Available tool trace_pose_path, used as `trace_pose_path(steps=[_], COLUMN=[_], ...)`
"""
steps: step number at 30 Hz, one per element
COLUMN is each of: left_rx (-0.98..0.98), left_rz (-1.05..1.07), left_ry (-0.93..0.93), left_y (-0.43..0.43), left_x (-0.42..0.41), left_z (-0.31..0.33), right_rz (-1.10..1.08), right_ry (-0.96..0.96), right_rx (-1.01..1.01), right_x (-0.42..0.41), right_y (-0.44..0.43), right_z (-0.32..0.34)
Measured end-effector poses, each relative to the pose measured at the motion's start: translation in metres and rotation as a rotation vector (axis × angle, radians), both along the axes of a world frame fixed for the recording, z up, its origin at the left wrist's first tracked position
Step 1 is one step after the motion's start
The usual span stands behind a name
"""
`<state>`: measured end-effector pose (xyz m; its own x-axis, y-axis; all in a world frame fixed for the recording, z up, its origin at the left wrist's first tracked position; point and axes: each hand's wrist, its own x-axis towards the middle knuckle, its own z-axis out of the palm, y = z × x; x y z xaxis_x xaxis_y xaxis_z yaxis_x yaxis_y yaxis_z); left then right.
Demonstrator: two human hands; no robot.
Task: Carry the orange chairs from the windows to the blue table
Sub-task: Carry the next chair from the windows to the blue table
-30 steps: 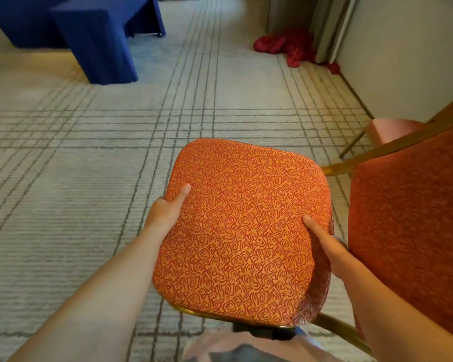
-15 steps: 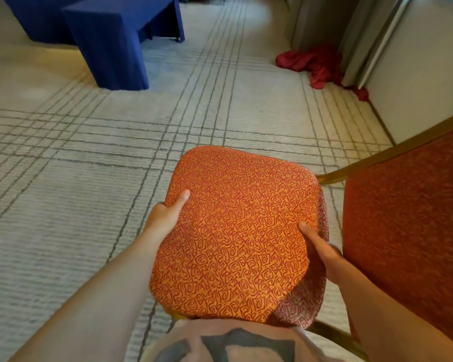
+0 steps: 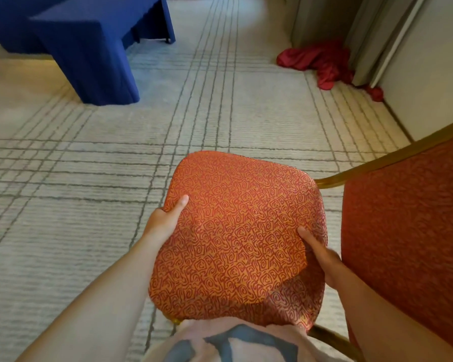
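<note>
I hold an orange chair (image 3: 236, 231) with a swirl-patterned seat in front of my body, lifted off the carpet. My left hand (image 3: 165, 220) grips the seat's left edge, thumb on top. My right hand (image 3: 322, 254) grips the right edge, thumb on the cushion. The chair's backrest (image 3: 408, 220), red-orange with a gold frame, stands up at the right. Its legs are hidden under the seat. The blue table (image 3: 89, 40), draped in blue cloth, stands ahead at the upper left.
Pale carpet with grey grid lines (image 3: 220, 105) stretches between me and the table. A crumpled red cloth (image 3: 319, 61) lies on the floor by the wall and curtain (image 3: 429, 61) at the upper right.
The view has advanced along the carpet: the blue table and red cloth sit nearer and lower in the frame. A second chair seat seen at the right a second ago is out of view. Both hands keep their grip.
</note>
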<state>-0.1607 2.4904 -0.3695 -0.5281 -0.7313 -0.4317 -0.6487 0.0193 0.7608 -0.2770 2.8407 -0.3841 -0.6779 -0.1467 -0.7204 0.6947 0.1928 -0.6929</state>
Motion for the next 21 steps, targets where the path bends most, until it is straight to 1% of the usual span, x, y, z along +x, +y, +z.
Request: trace_pose_path(steps=[4, 9, 14, 18, 21], left_rx=[-0.038, -0.058, -0.016, -0.032, -0.008], left_rz=[0.015, 0.041, 0.019, 0.026, 0.053], left_ry=[0.031, 0.07, 0.021, 0.021, 0.025], left_y=[-0.081, -0.159, -0.222, -0.273, -0.316], left_x=[-0.079, -0.162, -0.247, -0.336, -0.419], left_z=[0.018, 0.035, 0.024, 0.015, 0.027], right_rz=[-0.015, -0.009, 0.007, 0.031, 0.068], right_ry=[0.007, 0.064, 0.06, 0.047, 0.038], right_rx=[-0.022, 0.008, 0.028, 0.034, 0.041], right_x=[-0.072, -0.162, -0.25, -0.347, -0.437], right_y=[-0.079, -0.158, -0.222, -0.279, -0.322], right_z=[0.017, 0.037, 0.03, 0.021, 0.032])
